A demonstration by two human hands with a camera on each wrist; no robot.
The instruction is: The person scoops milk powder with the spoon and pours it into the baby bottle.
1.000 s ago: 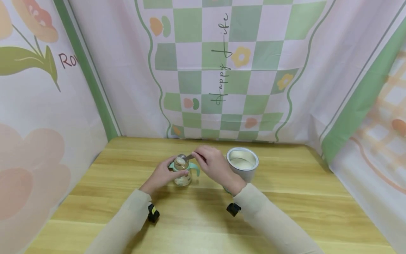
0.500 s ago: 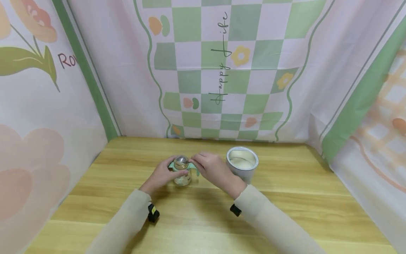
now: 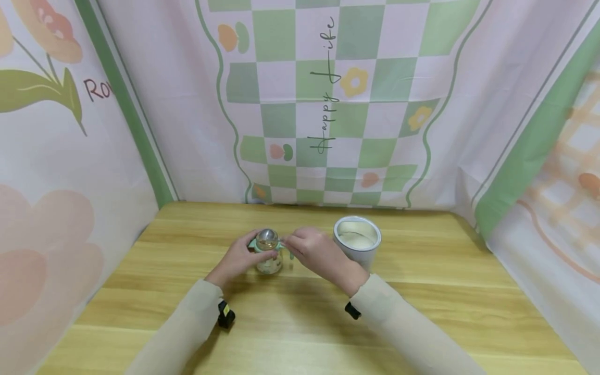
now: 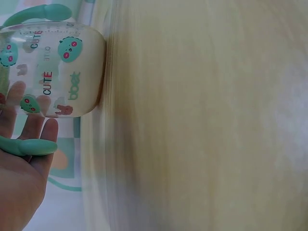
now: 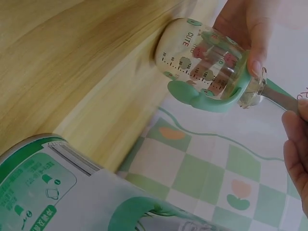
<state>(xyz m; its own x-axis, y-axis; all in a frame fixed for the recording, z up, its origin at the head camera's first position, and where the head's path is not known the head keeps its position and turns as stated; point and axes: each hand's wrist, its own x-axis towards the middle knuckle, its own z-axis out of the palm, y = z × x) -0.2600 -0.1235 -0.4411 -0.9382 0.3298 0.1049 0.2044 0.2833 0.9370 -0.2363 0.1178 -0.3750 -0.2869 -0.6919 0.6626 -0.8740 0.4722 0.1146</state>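
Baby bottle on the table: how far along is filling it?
Done: the tin is open, and pale powder sits in the bottom of the bottle. In hand: the left hand holds the bottle while the right hand holds a spoon, hollow side down, at its top. Left, perhaps: more scoops, since the tin holds more powder, then closing the bottle, which is uncapped.

Table [image 3: 300, 333]: wood-grained, spread before you
Back cloth [image 3: 312, 120]: faces you, checked, lettered "Happy Life"
Left cloth [image 3: 51, 166]: flowered, at your left
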